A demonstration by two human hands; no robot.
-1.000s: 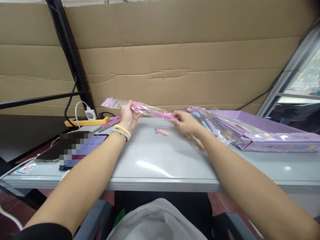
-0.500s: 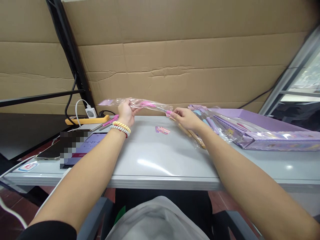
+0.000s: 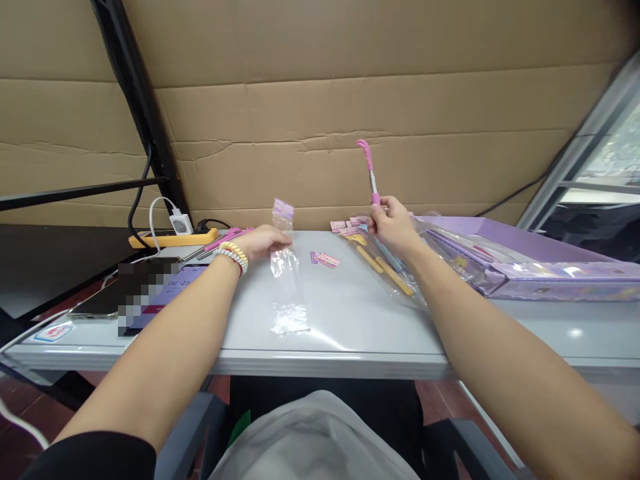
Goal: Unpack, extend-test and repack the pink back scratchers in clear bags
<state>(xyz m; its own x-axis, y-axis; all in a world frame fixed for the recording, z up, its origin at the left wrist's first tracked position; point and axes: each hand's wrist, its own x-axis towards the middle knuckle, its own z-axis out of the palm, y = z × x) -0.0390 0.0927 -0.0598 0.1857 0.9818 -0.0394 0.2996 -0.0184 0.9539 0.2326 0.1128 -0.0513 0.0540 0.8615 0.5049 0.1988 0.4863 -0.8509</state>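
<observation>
My right hand (image 3: 396, 227) is closed round the handle of a pink back scratcher (image 3: 368, 156) with a metal shaft, its clawed tip pointing up. My left hand (image 3: 266, 241) pinches a long clear plastic bag (image 3: 286, 293) with a purple printed top. The bag hangs down flat, nothing inside it. Just behind the left wrist lie more pink back scratchers (image 3: 226, 237) with metal rods. Two small printed labels (image 3: 326, 259) rest on the table between my hands. Under the right hand are wrapped yellow and blue sticks (image 3: 383, 263) in clear bags.
A purple box (image 3: 565, 283) stands open on the right of the grey table (image 3: 330, 320). On the left are a dark phone (image 3: 107, 300), a tablet with a timer (image 3: 173, 293) and a yellow power strip (image 3: 200, 237). Cardboard (image 3: 300, 107) walls the back.
The pink back scratcher has come out of its clear bag and is raised upright in my right hand. My left hand has moved slightly left and lower, with the emptied bag hanging from it.
</observation>
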